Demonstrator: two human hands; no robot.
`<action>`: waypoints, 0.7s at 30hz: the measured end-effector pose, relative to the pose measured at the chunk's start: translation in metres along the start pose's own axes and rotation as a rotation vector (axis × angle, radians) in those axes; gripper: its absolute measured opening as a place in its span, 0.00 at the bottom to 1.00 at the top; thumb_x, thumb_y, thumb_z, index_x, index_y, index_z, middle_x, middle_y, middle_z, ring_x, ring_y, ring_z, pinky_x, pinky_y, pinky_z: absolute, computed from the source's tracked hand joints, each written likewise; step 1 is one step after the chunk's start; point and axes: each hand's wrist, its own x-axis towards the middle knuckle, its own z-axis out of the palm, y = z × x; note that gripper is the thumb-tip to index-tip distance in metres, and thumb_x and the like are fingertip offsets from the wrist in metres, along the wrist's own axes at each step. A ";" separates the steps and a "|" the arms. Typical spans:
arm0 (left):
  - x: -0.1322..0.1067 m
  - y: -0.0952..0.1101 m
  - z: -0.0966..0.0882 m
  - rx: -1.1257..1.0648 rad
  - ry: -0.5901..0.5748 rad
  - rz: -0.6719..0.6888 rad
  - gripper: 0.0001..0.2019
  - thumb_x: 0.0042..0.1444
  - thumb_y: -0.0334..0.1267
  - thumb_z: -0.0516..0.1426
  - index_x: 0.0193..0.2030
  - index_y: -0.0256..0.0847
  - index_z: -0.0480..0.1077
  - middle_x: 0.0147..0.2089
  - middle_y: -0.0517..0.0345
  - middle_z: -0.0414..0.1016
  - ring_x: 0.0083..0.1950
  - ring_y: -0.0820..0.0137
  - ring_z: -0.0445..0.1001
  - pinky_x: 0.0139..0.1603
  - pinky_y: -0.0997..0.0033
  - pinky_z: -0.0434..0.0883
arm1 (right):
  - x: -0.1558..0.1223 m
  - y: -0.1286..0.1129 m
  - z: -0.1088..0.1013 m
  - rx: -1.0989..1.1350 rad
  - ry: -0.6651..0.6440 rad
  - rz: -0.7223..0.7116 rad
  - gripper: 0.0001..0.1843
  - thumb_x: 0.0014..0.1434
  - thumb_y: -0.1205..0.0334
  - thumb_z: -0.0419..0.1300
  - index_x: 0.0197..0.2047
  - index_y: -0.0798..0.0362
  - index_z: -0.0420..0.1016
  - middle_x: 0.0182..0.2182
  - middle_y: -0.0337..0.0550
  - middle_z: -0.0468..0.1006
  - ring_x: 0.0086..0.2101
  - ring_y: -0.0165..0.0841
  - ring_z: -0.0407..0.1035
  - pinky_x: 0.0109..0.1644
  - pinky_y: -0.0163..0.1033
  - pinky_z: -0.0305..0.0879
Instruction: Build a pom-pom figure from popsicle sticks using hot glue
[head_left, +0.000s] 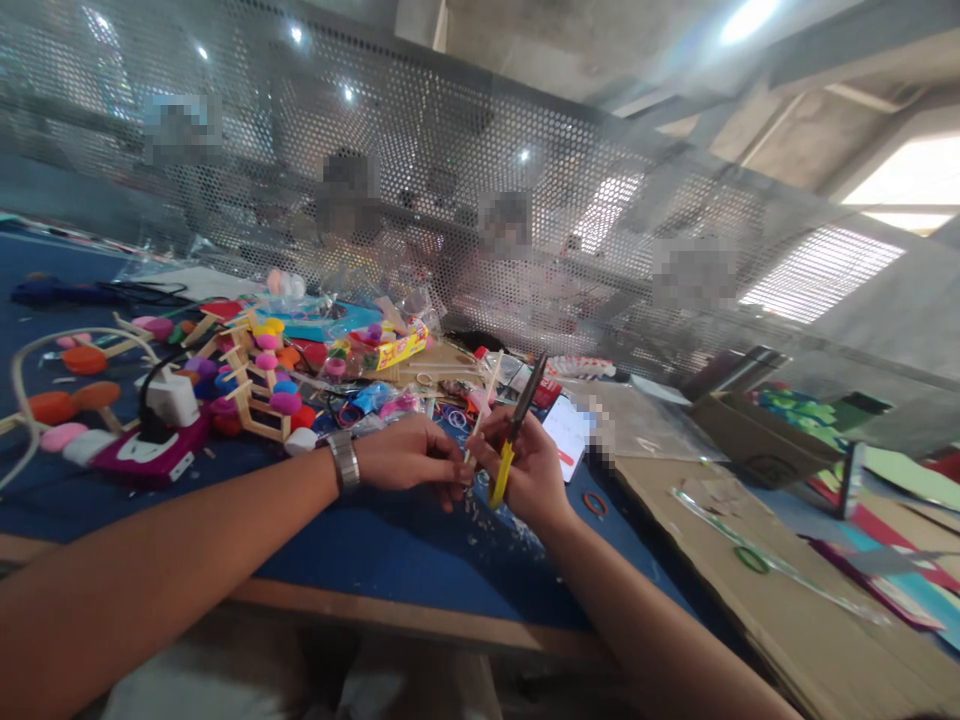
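Observation:
My left hand (420, 455), with a metal watch (344, 462) on the wrist, pinches the lower end of a thin pale stick (492, 388) that slants upward. Close beside it, my right hand (529, 470) is closed around scissors (501, 474) with yellow handles, their dark blades pointing up and away. The right fingertips also meet the stick. Small pale scraps (491, 525) are scattered on the blue tabletop (360, 560) under my hands. Beyond the right hand lies a phone with a lit screen (564, 437).
On the left stand a wooden stick frame (253, 395) with colourful clay pieces and a purple power strip (154, 450) with a white plug. Bags and craft bits crowd the middle. Cardboard (697, 560) and a brown box (765, 435) are on the right. People sit behind a perforated metal screen (450, 150).

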 end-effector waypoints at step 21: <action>-0.002 -0.003 -0.004 0.655 0.142 0.106 0.09 0.52 0.35 0.62 0.23 0.36 0.77 0.20 0.62 0.74 0.24 0.76 0.67 0.26 0.78 0.59 | 0.004 0.013 -0.014 0.015 -0.214 -0.047 0.21 0.46 0.52 0.78 0.33 0.47 0.70 0.26 0.36 0.77 0.26 0.33 0.73 0.34 0.42 0.74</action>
